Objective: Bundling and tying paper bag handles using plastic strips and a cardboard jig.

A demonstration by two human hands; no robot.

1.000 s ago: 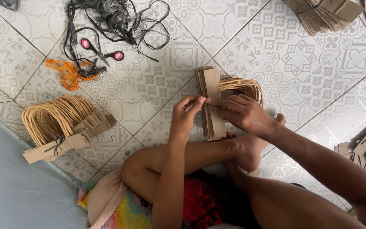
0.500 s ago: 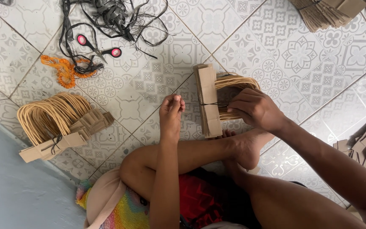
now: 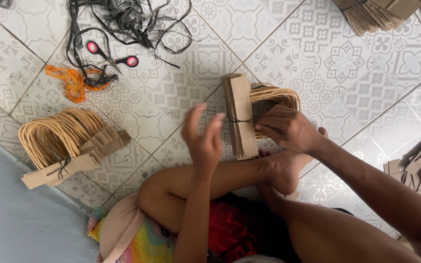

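Lying on the tiled floor, long axis pointing away, the cardboard bundle sits under the right hand, fingers closed pressing it; left hand, fingers loosely apart, hovers just left.

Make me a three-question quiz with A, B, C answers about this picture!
1. Where are the scissors?
A. On the tiled floor by the black string
B. In the right hand
C. On the tied bundle

2. What colour are the scissor handles?
A. Blue
B. Pink
C. Green

3. What is the right hand doing?
A. Resting flat on the floor
B. Holding the scissors
C. Pressing on the bundle where a string crosses it

Answers:
1 A, they lie on the floor next to the black string.
2 B, both loops show pink.
3 C, its fingers sit on the bundle at the string, while the left hand is raised beside it.
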